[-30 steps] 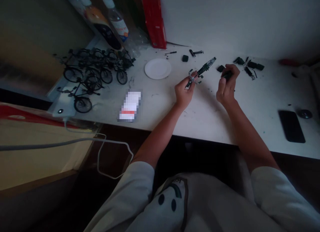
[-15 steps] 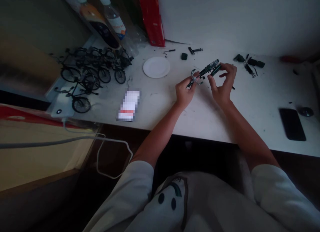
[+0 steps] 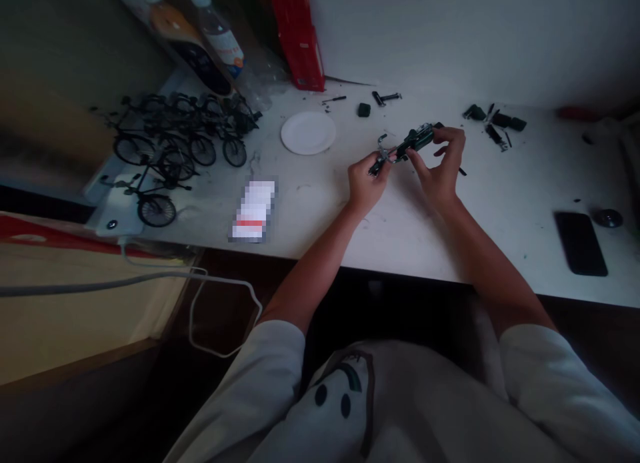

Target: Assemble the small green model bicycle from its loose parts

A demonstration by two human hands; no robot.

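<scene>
Above the white table, my left hand [image 3: 367,183] is closed on the silver and black end of a small dark green assembly [image 3: 416,139], which has curved silver bars like handlebars. My right hand [image 3: 443,166] pinches the other end between thumb and fingers, against a dark green piece. The assembly tilts up toward the right. Fine details of its parts are too small to tell. Behind it lie a small green block [image 3: 364,110] and a black part with a crossbar [image 3: 385,98].
Several small black model bicycles [image 3: 156,210] stand at the left, near two bottles [image 3: 223,46]. A white plate [image 3: 308,133] and a lit phone [image 3: 254,211] lie nearer the middle. Loose dark parts [image 3: 507,121] and a black phone [image 3: 581,243] are at the right.
The dark green piece at my right hand has moved left and up against the held assembly, and my right thumb has come closer to it. The whole view has shifted slightly.
</scene>
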